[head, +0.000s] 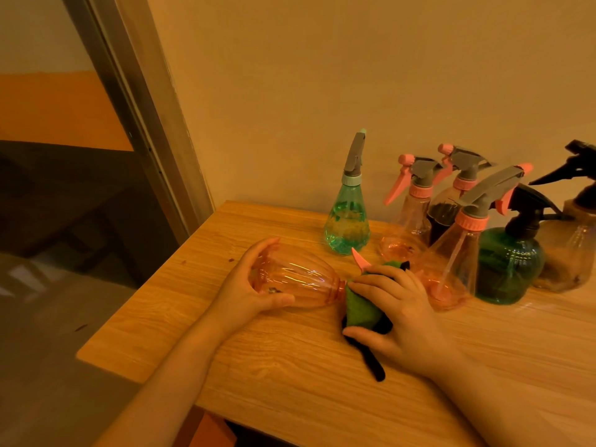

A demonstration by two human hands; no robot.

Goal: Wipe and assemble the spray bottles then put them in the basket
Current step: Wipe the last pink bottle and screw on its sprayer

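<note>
- The orange spray bottle (290,280) lies on its side near the left end of the wooden table (290,382), its base toward the left edge; a hard twist or rub at the neck could, I judge, roll it out of the hold and off that edge.
- A pink trigger tip (358,257) pokes out of the cloth at the far side of the right hand, so a spray head seems wrapped inside. Turned blind through fabric, its collar might go on crooked or catch cloth in the thread.
- Standing bottles crowd just to the right: a teal bottle (348,221), three pink-trigger bottles, the nearest (458,253) right beside the knuckles, a dark green bottle (509,262) and a brown one farther right. A swing of the right hand may topple them.
- No basket is in view.
- Left hand (254,285): fingers curled over the far side of the bottle's wide base, thumb on the near side, gripping it.
- Right hand (396,314): fingers and thumb curled around the green and black cloth (361,309), clasping it against the bottle's neck.
</note>
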